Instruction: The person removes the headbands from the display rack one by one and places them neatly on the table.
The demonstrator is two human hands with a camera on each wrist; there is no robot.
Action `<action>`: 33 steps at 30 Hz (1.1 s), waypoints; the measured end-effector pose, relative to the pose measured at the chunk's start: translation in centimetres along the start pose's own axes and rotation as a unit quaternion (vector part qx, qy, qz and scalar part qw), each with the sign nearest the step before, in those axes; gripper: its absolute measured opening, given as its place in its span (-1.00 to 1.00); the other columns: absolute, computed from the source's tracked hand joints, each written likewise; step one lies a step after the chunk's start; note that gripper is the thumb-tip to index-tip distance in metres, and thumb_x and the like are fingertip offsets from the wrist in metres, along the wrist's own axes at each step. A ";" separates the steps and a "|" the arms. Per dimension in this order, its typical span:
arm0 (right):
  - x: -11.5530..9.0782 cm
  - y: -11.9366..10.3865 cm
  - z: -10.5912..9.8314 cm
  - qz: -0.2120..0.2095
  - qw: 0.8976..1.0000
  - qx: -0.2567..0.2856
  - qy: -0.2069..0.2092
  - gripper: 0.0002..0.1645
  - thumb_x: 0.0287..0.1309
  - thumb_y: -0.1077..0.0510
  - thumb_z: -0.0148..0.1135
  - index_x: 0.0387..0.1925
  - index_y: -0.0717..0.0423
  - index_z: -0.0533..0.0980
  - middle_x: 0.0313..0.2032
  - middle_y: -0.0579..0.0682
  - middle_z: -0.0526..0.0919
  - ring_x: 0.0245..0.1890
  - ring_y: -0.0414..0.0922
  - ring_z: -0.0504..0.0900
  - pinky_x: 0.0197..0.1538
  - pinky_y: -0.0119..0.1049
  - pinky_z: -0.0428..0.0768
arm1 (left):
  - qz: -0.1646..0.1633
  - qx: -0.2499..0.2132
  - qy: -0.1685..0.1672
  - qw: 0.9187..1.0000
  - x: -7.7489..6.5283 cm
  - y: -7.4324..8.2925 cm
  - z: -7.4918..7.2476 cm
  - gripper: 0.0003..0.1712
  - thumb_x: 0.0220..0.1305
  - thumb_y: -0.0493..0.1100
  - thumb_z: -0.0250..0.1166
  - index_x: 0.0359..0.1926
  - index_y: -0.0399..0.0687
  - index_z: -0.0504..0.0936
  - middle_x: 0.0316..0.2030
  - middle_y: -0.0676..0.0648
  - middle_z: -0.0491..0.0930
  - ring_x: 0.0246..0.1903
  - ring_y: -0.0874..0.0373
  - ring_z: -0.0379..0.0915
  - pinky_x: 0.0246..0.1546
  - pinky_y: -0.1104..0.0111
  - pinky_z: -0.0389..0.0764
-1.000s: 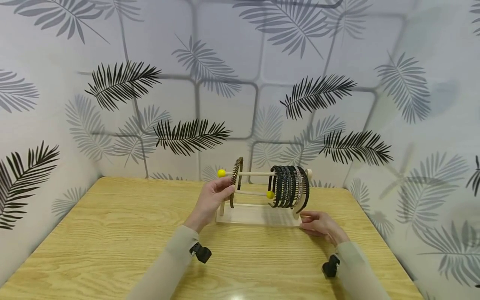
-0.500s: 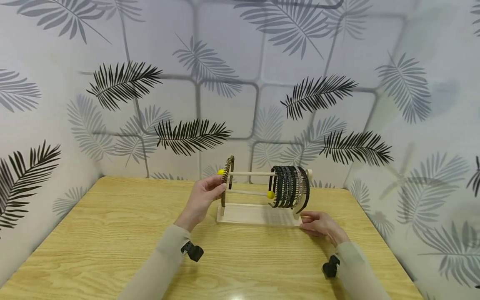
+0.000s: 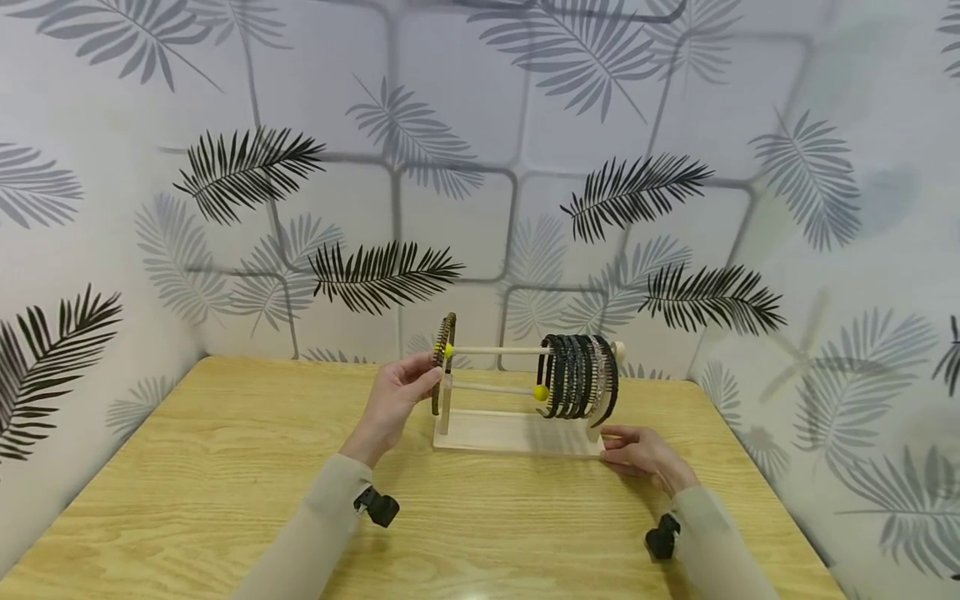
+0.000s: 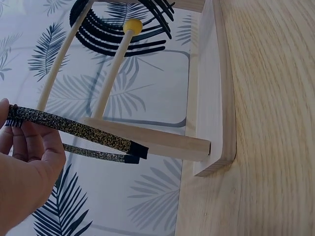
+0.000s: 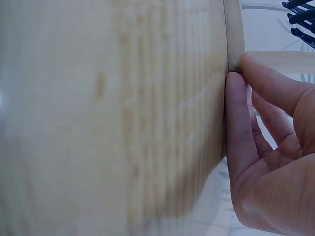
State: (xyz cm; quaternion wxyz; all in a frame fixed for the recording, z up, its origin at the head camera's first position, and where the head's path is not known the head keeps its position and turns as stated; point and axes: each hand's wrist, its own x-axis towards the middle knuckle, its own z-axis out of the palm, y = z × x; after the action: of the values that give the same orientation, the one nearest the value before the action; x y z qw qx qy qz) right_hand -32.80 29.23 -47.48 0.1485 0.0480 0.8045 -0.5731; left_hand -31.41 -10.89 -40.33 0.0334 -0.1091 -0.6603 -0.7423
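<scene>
A light wooden headband stand (image 3: pixel 495 433) sits upright on the table, with two rods, one above the other, and yellow end balls (image 3: pixel 541 392). My left hand (image 3: pixel 390 404) pinches a gold-and-black glittery headband (image 4: pixel 83 129) with comb teeth, at the stand's left end. In the head view this headband overlaps the upper rod's yellow ball. Several black and glittery headbands (image 3: pixel 573 375) hang together at the right end of the rods. My right hand (image 3: pixel 645 454) grips the right end of the stand's base; in the right wrist view the thumb and a finger meet at its corner (image 5: pixel 236 61).
The wood-grain table (image 3: pixel 247 450) reaches to a wall with leaf-patterned paper (image 3: pixel 457 217) close behind the stand. A black wrist camera (image 3: pixel 377 505) is strapped on each sleeve.
My left hand has slid the gold-and-black headband leftward along the upper rod to its yellow ball end. The right hand and the stand have stayed in place.
</scene>
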 end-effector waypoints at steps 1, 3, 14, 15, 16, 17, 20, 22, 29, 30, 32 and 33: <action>0.0 -0.1 0.1 0.002 1.000 0.004 0.003 -0.25 0.16 0.39 0.31 0.37 0.34 0.28 -0.14 0.08 0.59 -0.27 -0.24 0.68 -0.11 -0.28 0.71 | 0.001 0.002 0.002 1.000 0.0 0.0 -0.2 -0.63 0.37 -0.26 0.24 0.15 -0.31 0.56 -0.16 0.00 0.64 -0.16 0.15 0.54 -0.17 0.43 0.62; 0.1 -0.1 0.2 0.002 1.000 0.007 0.001 -0.25 0.16 0.40 0.31 0.37 0.35 0.28 -0.15 0.06 0.58 -0.27 -0.25 0.67 -0.12 -0.29 0.71 | 0.004 0.010 0.007 1.000 -0.1 0.1 -0.6 -0.62 0.37 -0.25 0.25 0.16 -0.30 0.56 -0.17 0.06 0.64 -0.17 0.19 0.53 -0.17 0.44 0.62; 0.1 0.3 0.1 -0.008 1.000 -0.008 -0.005 -0.25 0.16 0.36 0.33 0.36 0.37 0.27 -0.10 0.12 0.59 -0.25 -0.24 0.68 -0.12 -0.26 0.71 | 0.000 0.047 0.018 0.999 -0.4 0.4 -2.7 -0.58 0.35 -0.21 0.28 0.17 -0.30 0.55 -0.14 0.05 0.63 -0.18 0.28 0.53 -0.15 0.49 0.59; 0.1 0.4 0.1 -0.009 1.000 -0.008 -0.005 -0.24 0.16 0.36 0.33 0.36 0.37 0.27 -0.10 0.12 0.59 -0.25 -0.24 0.68 -0.12 -0.25 0.71 | -0.001 0.048 0.017 0.999 -0.3 0.3 -3.0 -0.57 0.35 -0.21 0.28 0.18 -0.31 0.55 -0.15 0.06 0.64 -0.17 0.26 0.54 -0.16 0.49 0.58; 0.1 0.4 0.0 -0.009 1.000 -0.010 -0.006 -0.24 0.16 0.35 0.33 0.37 0.36 0.27 -0.10 0.11 0.59 -0.25 -0.24 0.68 -0.12 -0.26 0.71 | -0.004 0.050 0.018 0.999 -0.3 0.3 -3.2 -0.57 0.34 -0.21 0.29 0.18 -0.31 0.55 -0.16 0.08 0.64 -0.18 0.27 0.54 -0.18 0.49 0.57; 0.0 0.4 0.0 -0.009 1.000 -0.010 -0.006 -0.24 0.16 0.35 0.33 0.37 0.36 0.27 -0.10 0.11 0.59 -0.25 -0.24 0.68 -0.12 -0.26 0.71 | -0.006 0.053 0.017 0.998 -0.3 0.3 -3.4 -0.55 0.34 -0.20 0.29 0.18 -0.31 0.54 -0.16 0.10 0.64 -0.17 0.27 0.54 -0.18 0.48 0.57; -0.2 0.4 0.1 -0.005 1.000 -0.007 -0.005 -0.24 0.17 0.36 0.32 0.37 0.36 0.27 -0.11 0.10 0.59 -0.26 -0.24 0.68 -0.11 -0.26 0.71 | -0.006 0.062 0.015 0.998 -0.2 0.3 -4.0 -0.54 0.34 -0.18 0.30 0.19 -0.31 0.54 -0.18 0.13 0.64 -0.18 0.26 0.54 -0.20 0.46 0.56; -0.2 0.4 0.2 -0.004 1.000 -0.003 -0.004 -0.25 0.16 0.37 0.32 0.37 0.36 0.27 -0.13 0.08 0.59 -0.26 -0.25 0.67 -0.12 -0.26 0.71 | -0.007 0.065 0.015 0.998 -0.2 0.3 -4.4 -0.55 0.34 -0.18 0.30 0.18 -0.29 0.55 -0.15 0.05 0.65 -0.21 0.26 0.53 -0.22 0.44 0.55; -0.2 0.5 0.2 -0.001 1.000 0.013 -0.006 -0.26 0.17 0.40 0.30 0.36 0.39 0.27 -0.18 0.04 0.60 -0.29 -0.26 0.67 -0.16 -0.33 0.71 | -0.014 0.065 0.014 0.998 -0.1 0.0 -5.4 -0.58 0.33 -0.21 0.30 0.14 -0.34 0.56 -0.22 0.05 0.63 -0.28 0.27 0.52 -0.25 0.42 0.56; -0.1 0.5 0.2 -0.002 1.000 0.014 -0.006 -0.26 0.17 0.40 0.29 0.36 0.39 0.27 -0.17 0.04 0.61 -0.29 -0.26 0.67 -0.16 -0.33 0.71 | -0.014 0.070 0.012 0.997 -0.1 -0.1 -5.6 -0.57 0.33 -0.21 0.30 0.15 -0.36 0.56 -0.23 0.07 0.62 -0.28 0.28 0.52 -0.23 0.43 0.57; -0.1 0.3 0.2 -0.003 1.000 0.013 -0.011 -0.26 0.18 0.39 0.28 0.37 0.39 0.25 -0.15 0.05 0.61 -0.28 -0.26 0.67 -0.14 -0.34 0.70 | -0.016 0.081 0.012 0.997 0.0 -0.3 -5.8 -0.56 0.32 -0.23 0.31 0.15 -0.40 0.55 -0.26 0.12 0.60 -0.27 0.31 0.52 -0.22 0.46 0.57; -0.1 0.3 0.2 -0.003 1.000 0.013 -0.011 -0.26 0.18 0.39 0.28 0.37 0.39 0.25 -0.14 0.06 0.61 -0.28 -0.26 0.67 -0.14 -0.34 0.70 | -0.018 0.085 0.014 0.996 0.0 -0.3 -5.9 -0.56 0.31 -0.24 0.31 0.15 -0.40 0.55 -0.26 0.13 0.60 -0.26 0.32 0.53 -0.21 0.47 0.58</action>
State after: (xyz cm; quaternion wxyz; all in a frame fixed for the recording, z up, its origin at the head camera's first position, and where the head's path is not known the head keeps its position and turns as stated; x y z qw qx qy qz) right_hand -32.62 29.14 -47.77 0.1550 0.0410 0.7951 -0.5848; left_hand -32.21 -16.66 -41.28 0.0380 -0.0834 -0.7226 -0.6851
